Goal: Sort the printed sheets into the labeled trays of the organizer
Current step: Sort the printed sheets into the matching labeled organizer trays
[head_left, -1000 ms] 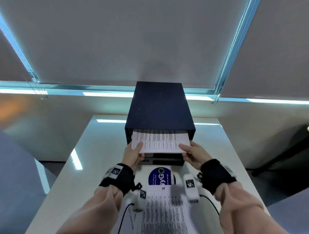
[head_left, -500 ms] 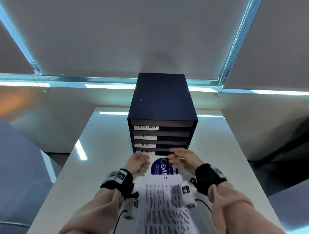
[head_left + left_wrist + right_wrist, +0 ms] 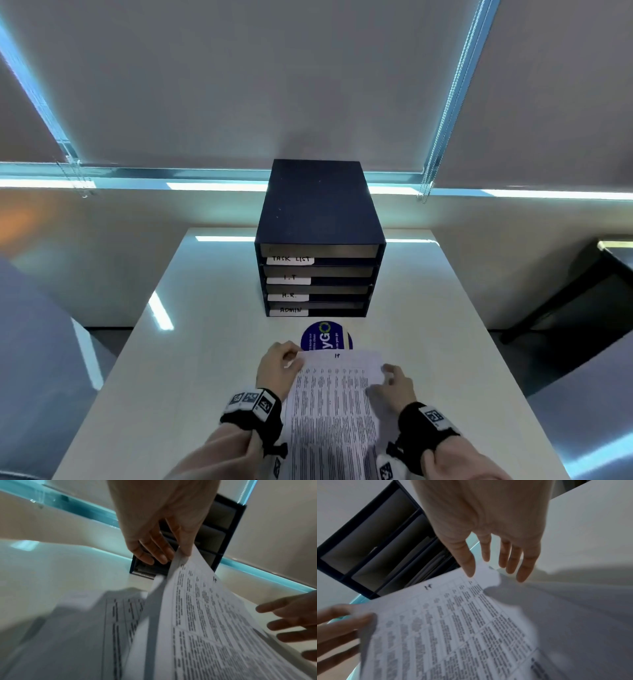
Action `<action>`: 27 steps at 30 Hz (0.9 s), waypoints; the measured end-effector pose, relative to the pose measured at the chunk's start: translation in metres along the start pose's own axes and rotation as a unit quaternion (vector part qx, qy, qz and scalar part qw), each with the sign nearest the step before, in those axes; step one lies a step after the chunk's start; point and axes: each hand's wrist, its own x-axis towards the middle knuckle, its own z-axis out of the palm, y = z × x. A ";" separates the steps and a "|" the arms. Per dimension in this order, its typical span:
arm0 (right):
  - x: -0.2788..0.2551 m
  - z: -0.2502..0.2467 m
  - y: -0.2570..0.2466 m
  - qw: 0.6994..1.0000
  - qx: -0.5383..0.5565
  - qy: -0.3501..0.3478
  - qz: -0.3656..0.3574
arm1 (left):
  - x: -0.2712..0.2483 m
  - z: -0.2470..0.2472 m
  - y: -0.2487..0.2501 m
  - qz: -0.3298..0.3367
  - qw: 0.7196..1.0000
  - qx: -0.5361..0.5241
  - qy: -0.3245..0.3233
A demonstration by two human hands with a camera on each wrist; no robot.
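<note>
The left hand [image 3: 278, 368] pinches the top sheet [image 3: 337, 383] at its far left corner, thumb on top and fingers beneath, and lifts that corner off the stack [image 3: 109, 615] lying under it on the table [image 3: 205, 342]. In the left wrist view the sheet [image 3: 205, 615] curves up from the stack to the thumb [image 3: 184, 545], so the grip sits at the sheet's raised edge and the rest of the page trails back toward the person.

The right hand [image 3: 390, 387] is spread, fingers straight and apart, holding nothing. In the right wrist view its fingertips [image 3: 522, 574] hover over the sheet's far right corner [image 3: 486, 572]; whether they touch the paper cannot be told through the blur.

The organizer [image 3: 318, 240] stands further back on the table, well apart from the hands, its four trays labeled TASK LIST, I.T, H.R. and ADMIN from top to bottom. A round blue sticker [image 3: 325, 337] lies between the organizer and the sheet, partly covered by the sheet's far edge.
</note>
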 end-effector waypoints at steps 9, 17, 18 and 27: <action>-0.014 -0.021 -0.015 0.967 0.221 -0.119 -0.037 | -0.004 -0.048 0.043 -0.062 0.966 -0.243 -0.069; -0.026 -0.026 -0.005 0.931 0.274 -0.234 -0.064 | 0.006 -0.075 0.055 -0.106 0.919 -0.379 -0.040; -0.028 -0.026 -0.006 0.922 0.295 -0.243 -0.067 | 0.005 -0.075 0.057 -0.105 0.914 -0.389 -0.046; -0.035 -0.030 -0.014 0.896 0.377 -0.231 -0.047 | 0.013 -0.076 0.052 -0.127 0.914 -0.383 -0.043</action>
